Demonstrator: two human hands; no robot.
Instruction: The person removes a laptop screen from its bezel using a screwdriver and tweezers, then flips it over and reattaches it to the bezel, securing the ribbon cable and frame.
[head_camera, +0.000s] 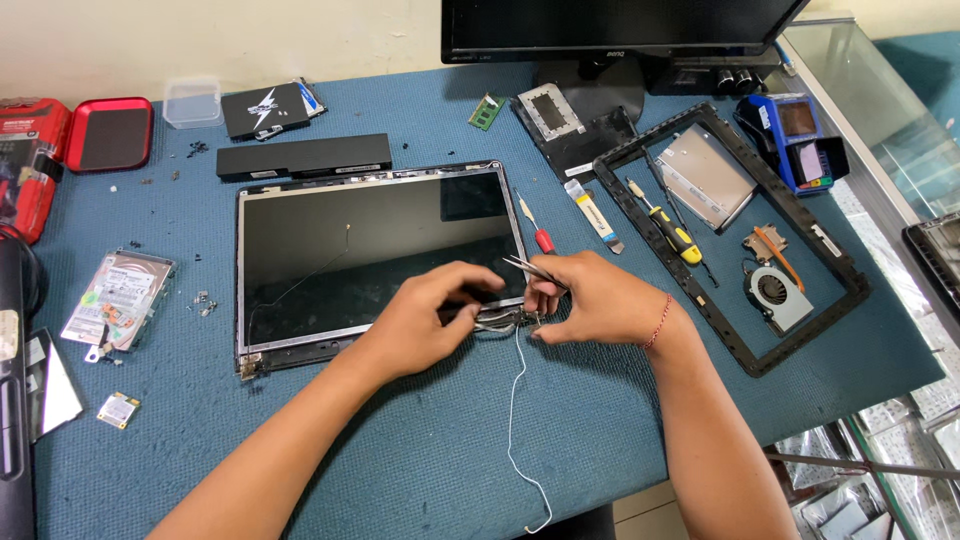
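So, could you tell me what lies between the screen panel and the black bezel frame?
In the head view, a red-handled screwdriver and a small white strip lie between the screen panel and the bezel frame.

A dark, glossy laptop screen panel (375, 250) in a silver frame lies on a blue table mat (420, 450), beside a white cable (515, 420), a red-handled screwdriver (536, 228) (another is yellow-and-black (665, 228)) and a black bezel (735, 235).

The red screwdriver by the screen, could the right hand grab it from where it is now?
Probably yes. The red screwdriver lies just beyond the right hand with nothing between them, though that hand already holds tweezers.
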